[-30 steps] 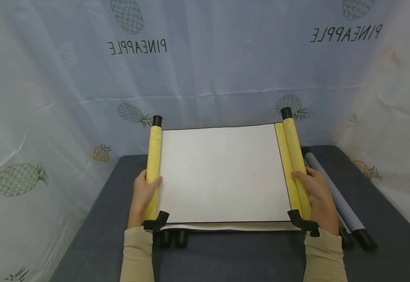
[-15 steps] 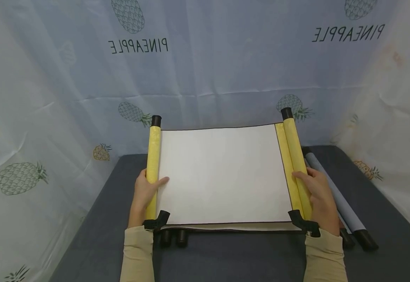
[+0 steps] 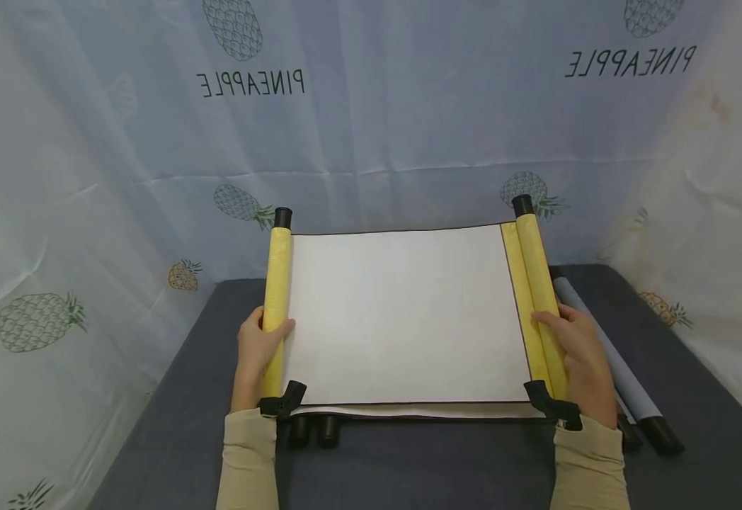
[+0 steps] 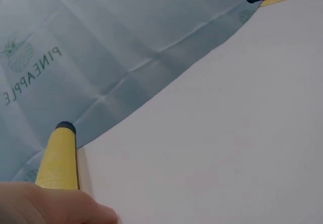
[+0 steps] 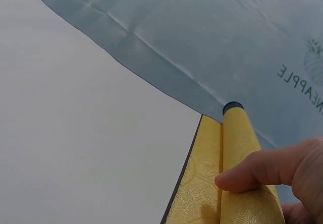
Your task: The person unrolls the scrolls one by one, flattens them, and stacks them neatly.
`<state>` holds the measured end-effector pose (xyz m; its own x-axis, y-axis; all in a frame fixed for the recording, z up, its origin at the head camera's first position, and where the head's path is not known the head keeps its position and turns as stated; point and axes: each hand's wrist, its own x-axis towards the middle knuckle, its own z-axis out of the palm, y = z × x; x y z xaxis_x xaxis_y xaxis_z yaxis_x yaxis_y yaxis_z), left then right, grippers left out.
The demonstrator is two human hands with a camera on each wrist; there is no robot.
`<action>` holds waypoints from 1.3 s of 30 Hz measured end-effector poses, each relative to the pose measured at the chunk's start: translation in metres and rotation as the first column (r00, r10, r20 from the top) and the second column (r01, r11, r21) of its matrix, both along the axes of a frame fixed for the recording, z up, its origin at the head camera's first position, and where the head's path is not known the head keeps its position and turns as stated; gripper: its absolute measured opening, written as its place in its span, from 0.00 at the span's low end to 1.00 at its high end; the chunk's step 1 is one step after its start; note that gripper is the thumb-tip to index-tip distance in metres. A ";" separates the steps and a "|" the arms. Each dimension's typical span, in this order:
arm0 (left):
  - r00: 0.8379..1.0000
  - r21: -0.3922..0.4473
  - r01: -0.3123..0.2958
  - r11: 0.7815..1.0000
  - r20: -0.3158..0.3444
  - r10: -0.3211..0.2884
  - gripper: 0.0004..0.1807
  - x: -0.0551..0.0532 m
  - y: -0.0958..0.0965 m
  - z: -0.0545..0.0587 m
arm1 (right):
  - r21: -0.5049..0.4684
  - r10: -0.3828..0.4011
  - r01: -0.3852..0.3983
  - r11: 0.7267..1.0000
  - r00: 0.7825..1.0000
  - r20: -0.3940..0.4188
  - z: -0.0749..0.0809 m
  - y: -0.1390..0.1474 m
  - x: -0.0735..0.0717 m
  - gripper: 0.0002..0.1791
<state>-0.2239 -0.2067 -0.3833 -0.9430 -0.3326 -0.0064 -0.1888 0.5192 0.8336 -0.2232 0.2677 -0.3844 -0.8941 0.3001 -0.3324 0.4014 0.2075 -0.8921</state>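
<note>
A hanging scroll with a blank white sheet [image 3: 403, 319] is spread between two yellow rolls, each capped in black. The left hand [image 3: 261, 350] grips the left roll [image 3: 277, 283], its thumb lying over onto the sheet's edge. Around the right roll [image 3: 537, 276] curls the right hand [image 3: 580, 358], thumb on top along the yellow border strip [image 5: 194, 188]. In the left wrist view the left thumb [image 4: 60, 204] crosses the roll low in the frame. The right wrist view shows the right thumb [image 5: 252, 171] pressed on its roll; the other fingers are mostly hidden behind.
Under the scroll's lower edge, two black roller ends [image 3: 314, 431] stick out on the dark table [image 3: 422, 467]. A grey roll [image 3: 607, 354] with black ends lies at the right, beside another black-ended one. A pineapple-print curtain [image 3: 403, 120] surrounds the table.
The left thumb straightened out over the sheet half a second ago and is now back by the roll. The right hand and its roll have shifted slightly to the right.
</note>
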 end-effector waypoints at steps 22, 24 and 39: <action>0.999 -0.027 0.022 0.999 -0.046 -0.023 0.32 0.002 -0.010 0.006 | 0.009 -0.001 0.001 1.000 1.000 -0.001 -0.001 0.003 0.001 0.41; 0.998 -0.056 0.016 0.998 -0.062 -0.020 0.31 0.002 -0.011 0.005 | 0.002 0.005 -0.005 1.000 1.000 0.001 -0.002 0.004 0.002 0.41; 0.996 -0.108 -0.020 0.994 -0.084 0.011 0.33 0.000 -0.013 0.003 | 0.000 -0.011 0.011 1.000 1.000 -0.012 -0.006 0.004 0.000 0.41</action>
